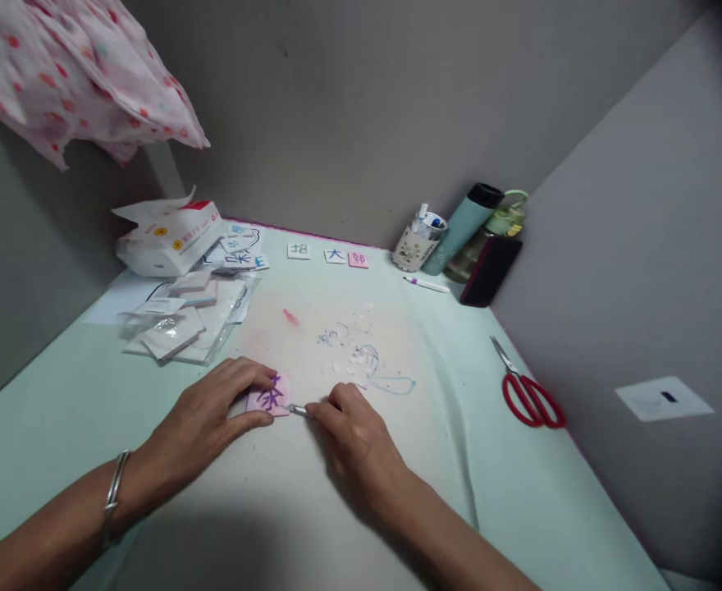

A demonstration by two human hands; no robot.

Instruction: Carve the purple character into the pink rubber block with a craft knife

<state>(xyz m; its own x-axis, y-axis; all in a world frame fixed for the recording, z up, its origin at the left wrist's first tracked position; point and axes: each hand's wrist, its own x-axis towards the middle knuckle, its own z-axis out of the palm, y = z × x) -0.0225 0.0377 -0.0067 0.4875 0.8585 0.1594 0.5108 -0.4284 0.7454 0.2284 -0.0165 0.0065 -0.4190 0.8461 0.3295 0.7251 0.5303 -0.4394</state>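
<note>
A small pink square block with a purple written character lies on the pale work surface. My left hand grips its left side, forefinger on the top edge and thumb along the bottom. My right hand is closed round a slim metal-tipped carving knife. The tip of the knife meets the block's lower right edge or lies just beside it; I cannot tell which. Most of the handle is hidden in my fingers. Small shavings are scattered beyond my right hand.
Packaged blank blocks and a tissue pack stand at left. Marked squares line the back. A pen cup, a teal bottle, a dark phone and a capped marker are back right. Red-handled scissors lie right.
</note>
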